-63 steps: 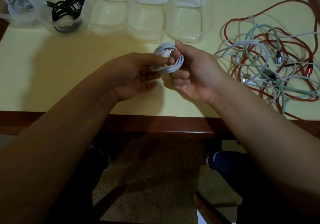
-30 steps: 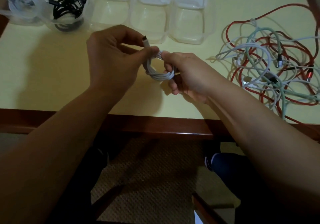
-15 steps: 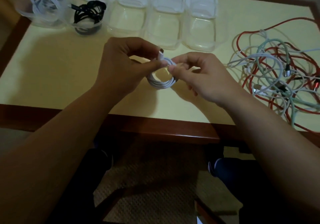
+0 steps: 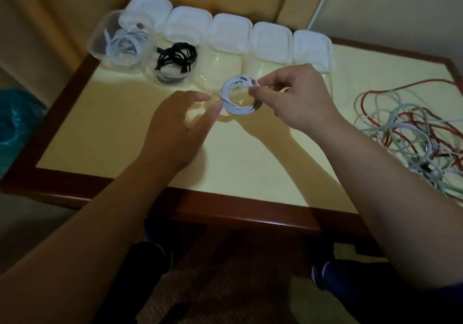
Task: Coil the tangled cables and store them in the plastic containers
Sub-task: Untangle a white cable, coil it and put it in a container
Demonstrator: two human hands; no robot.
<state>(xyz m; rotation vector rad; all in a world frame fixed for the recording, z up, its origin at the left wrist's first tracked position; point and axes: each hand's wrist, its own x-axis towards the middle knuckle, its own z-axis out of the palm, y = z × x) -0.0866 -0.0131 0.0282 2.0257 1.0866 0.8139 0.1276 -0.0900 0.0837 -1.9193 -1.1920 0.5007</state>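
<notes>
While the right hand (image 4: 295, 100) pinches the coiled white cable (image 4: 238, 98) by its upper edge above the surface (image 4: 112, 128), the left hand (image 4: 175, 125) hangs just beside the coil, blurred, fingers loosely spread, holding nothing.

arms (image 4: 140, 198) — bare to the elbow, no sleeves | hands — no rings | trousers (image 4: 355, 296) — dark blue

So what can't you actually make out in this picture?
Head view:
- Left hand: motion-blurred, so finger pose unclear.
- Tangled cables: cut off by the right edge.
- Clear container behind right hand: mostly hidden, contents unknown.
- White coil: plug type too small.
</notes>
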